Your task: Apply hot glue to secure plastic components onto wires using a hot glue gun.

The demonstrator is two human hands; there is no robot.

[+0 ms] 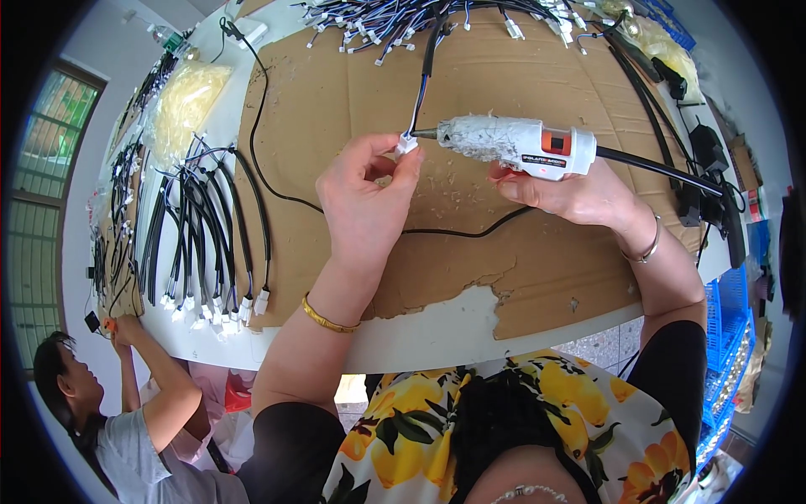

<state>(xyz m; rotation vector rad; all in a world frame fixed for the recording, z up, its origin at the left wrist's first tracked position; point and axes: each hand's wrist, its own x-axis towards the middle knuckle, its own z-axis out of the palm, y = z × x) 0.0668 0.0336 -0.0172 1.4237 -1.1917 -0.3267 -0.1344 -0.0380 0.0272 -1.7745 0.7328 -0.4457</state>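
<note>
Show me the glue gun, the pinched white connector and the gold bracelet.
Glue gun [510,143], head view: middle of its body.
White connector [406,144], head view: its housing.
Gold bracelet [323,320], head view: its band.

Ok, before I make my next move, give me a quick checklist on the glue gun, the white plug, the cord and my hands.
1. White plug gripped: ok, pinched in the fingertips of your left hand.
2. Glue gun in hand: ok, your right hand holds it.
3. Nozzle aimed: ok, its tip is right at the plug.
4. Nozzle touching the plug: cannot tell from this angle.
5. Nozzle hot enough: cannot tell, heat doesn't show.
6. Black cord out of the way: probably not ok, it passes beneath your left arm across the cardboard.
</note>
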